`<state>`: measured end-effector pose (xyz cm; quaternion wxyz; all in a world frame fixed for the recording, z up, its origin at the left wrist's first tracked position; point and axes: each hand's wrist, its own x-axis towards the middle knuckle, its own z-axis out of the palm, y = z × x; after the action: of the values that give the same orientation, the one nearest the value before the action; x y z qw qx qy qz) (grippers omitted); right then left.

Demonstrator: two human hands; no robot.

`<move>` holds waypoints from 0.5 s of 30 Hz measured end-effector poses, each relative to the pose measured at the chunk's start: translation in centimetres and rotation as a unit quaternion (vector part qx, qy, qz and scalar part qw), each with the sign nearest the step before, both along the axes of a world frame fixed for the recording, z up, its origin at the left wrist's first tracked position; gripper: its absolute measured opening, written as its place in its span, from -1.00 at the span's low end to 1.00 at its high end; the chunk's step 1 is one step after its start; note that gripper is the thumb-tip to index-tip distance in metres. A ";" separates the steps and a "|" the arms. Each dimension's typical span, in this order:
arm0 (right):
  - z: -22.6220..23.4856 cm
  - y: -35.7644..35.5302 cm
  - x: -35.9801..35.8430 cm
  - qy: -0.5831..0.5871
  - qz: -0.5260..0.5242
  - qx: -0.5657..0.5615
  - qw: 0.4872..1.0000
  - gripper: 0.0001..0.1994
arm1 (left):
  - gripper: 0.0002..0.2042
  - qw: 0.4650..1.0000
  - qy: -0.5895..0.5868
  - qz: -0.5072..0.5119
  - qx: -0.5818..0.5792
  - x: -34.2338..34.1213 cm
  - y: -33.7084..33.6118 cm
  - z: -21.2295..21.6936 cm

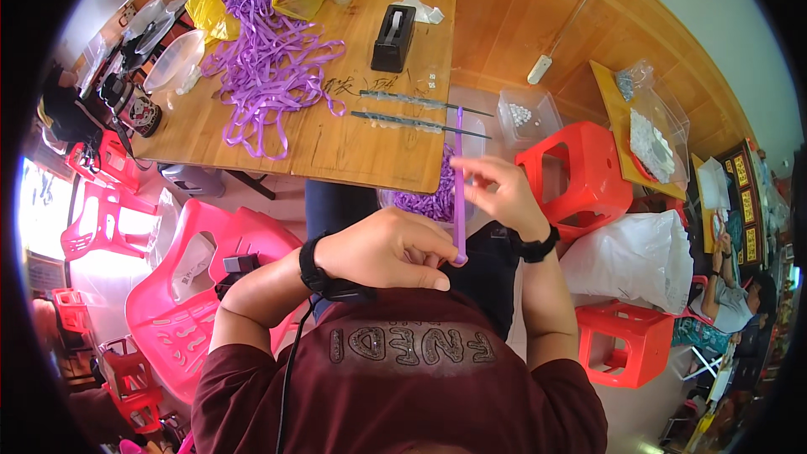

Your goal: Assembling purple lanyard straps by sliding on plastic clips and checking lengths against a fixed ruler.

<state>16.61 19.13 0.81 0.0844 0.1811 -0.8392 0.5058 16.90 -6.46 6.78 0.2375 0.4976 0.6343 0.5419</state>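
Note:
A flat purple ribbon runs nearly straight between my two hands and up to a pair of thin dark rods that stick out over the table's right edge. My left hand is closed on the ribbon's near end, in front of my chest. Farther up, my right hand has its fingertips at the ribbon, with thumb and index finger curled toward it. Below the rods, a clear tub holds a mass of cut purple ribbon. Part of it is hidden by my hands and the table.
On the wooden table lie a heap of purple ribbon, a yellow bag and a black tape dispenser. Red stools and a white sack stand right; a pink chair is left. Another person sits far right.

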 end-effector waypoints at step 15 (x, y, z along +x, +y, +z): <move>-1.4 4.4 -18.4 0.088 -0.171 0.169 0.967 -0.72 | -0.71 0.963 -0.063 0.260 0.041 -13.7 4.0 2.2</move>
<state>-1.80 23.49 -0.64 0.2109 0.0901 -0.9204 0.3166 3.16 -2.48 8.95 0.1065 0.2898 0.7028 0.6409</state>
